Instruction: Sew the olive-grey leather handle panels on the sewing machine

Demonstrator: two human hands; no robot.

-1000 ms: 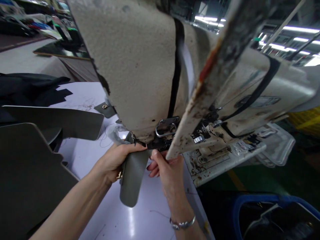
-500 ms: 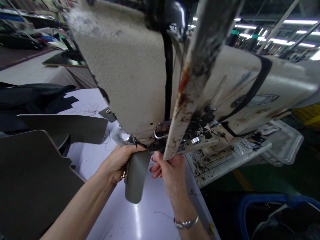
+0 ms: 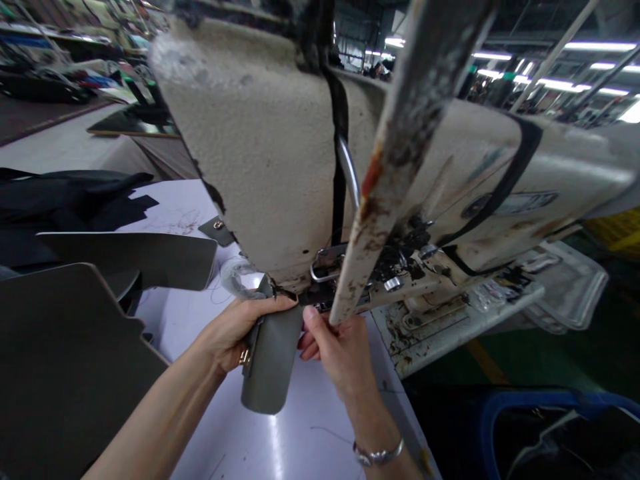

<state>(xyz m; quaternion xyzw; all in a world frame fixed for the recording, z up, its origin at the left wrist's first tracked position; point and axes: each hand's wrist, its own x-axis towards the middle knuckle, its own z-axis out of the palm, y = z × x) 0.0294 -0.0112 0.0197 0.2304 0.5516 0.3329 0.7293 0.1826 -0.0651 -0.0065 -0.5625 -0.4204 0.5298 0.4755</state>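
Note:
Under the head of a sewing machine hangs a grey-green strap piece with a rounded lower end. My left hand is closed on the strap piece's left side, its thumb stretched along the top close to the machine's foot area. A small gold-coloured metal fitting shows beside my left palm. My right hand is at the strap's right edge, thumb and fingers pinched together just below the machine's needle area. The needle and the stitched spot are hidden by the machine head and a worn metal bar.
Large grey-green panels stand at the left on the white table, with black fabric pieces behind. Another small piece with a gold fitting lies behind the machine head. A blue-rimmed bin stands at the lower right.
The strap piece's lower end has swung slightly left and downward with my left hand. A shiny metal lever on the machine head now shows lower down. My right hand has barely moved.

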